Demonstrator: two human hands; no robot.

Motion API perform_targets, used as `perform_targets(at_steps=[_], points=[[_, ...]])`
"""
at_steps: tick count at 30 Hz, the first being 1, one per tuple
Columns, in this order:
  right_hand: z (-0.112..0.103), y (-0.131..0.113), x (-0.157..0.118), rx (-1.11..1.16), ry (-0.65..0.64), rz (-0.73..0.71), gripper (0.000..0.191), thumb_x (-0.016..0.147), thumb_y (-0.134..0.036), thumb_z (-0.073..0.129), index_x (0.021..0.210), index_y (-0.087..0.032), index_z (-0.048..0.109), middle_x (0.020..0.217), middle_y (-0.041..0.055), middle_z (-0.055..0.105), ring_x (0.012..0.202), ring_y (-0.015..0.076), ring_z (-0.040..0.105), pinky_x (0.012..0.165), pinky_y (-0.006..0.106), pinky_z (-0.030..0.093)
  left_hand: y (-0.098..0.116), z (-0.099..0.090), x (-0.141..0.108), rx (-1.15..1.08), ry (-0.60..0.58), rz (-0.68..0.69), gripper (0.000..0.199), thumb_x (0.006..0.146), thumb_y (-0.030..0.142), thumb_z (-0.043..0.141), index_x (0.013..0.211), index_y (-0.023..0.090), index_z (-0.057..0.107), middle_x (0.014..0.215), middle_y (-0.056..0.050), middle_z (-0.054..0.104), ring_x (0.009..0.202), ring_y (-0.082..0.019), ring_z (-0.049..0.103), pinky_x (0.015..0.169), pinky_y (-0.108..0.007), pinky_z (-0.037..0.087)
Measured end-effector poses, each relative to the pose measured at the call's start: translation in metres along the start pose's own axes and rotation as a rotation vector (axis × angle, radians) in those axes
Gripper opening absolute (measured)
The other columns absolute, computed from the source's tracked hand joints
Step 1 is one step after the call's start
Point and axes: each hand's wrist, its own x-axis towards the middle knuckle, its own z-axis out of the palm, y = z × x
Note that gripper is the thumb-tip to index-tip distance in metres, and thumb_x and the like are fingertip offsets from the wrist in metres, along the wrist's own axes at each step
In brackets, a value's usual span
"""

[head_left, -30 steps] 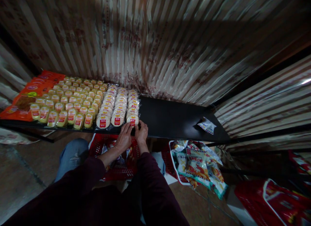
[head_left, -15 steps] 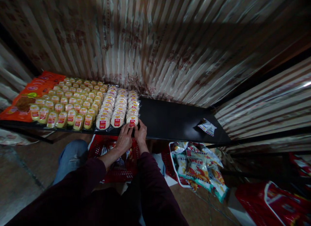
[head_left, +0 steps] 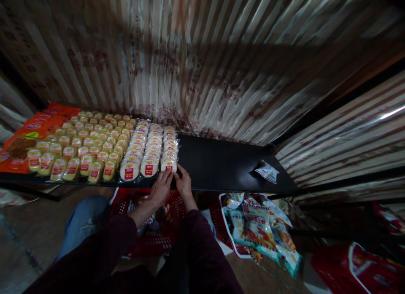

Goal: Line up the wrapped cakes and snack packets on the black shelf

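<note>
My left hand [head_left: 160, 187] is at the front end of the rightmost row of round white packets, its fingertips on the lower edge of the front cracker packet [head_left: 168, 165]. At the lower right edge of the same packet is my right hand [head_left: 184, 182], thumb and fingers bent around its side. Both hands grip this packet between them at the shelf's front edge. To the left run two more rows of clear-wrapped white rounds with red labels, a middle row [head_left: 148, 167] and a left row [head_left: 129, 171]. What lies under the fingers is hidden.
Several yellow wrapped cakes [head_left: 72, 168] and orange bags [head_left: 34, 127] fill the left of the black shelf [head_left: 215, 163]. A small white-and-blue packet [head_left: 267, 171] lies at its right. Below are a red basket [head_left: 161, 243] and a second basket [head_left: 229, 235] heaped with snack bags [head_left: 259, 228].
The view has tilted, so the shelf and hands sit slightly lower in the picture. My hands remain at the same front packet, the right one's fingertips a little more off its side.
</note>
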Motion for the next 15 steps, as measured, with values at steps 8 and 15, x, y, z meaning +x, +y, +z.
perform_targets(at_steps=[8,15], points=[[0.006,-0.006,0.041,0.304,0.051,0.167,0.067,0.087,-0.058,0.036,0.137,-0.015,0.046,0.145,0.0092,0.044,0.135,0.0194,0.039,0.114,0.034,0.026,-0.003,0.006,0.005,0.006,0.0,0.021,0.048,0.082,0.002,0.041,0.128,0.01,0.053,0.131,-0.016,0.053,0.123,-0.025,0.046,0.103,-0.041,0.043],[0.031,-0.017,0.081,0.508,0.013,0.181,0.069,0.088,-0.06,0.035,0.14,-0.015,0.041,0.141,0.0094,0.049,0.128,0.0205,0.048,0.106,0.034,0.038,-0.005,0.006,0.009,-0.021,0.052,0.055,0.047,0.082,0.002,0.039,0.126,0.01,0.054,0.128,-0.015,0.054,0.12,-0.024,0.048,0.103,-0.041,0.044]])
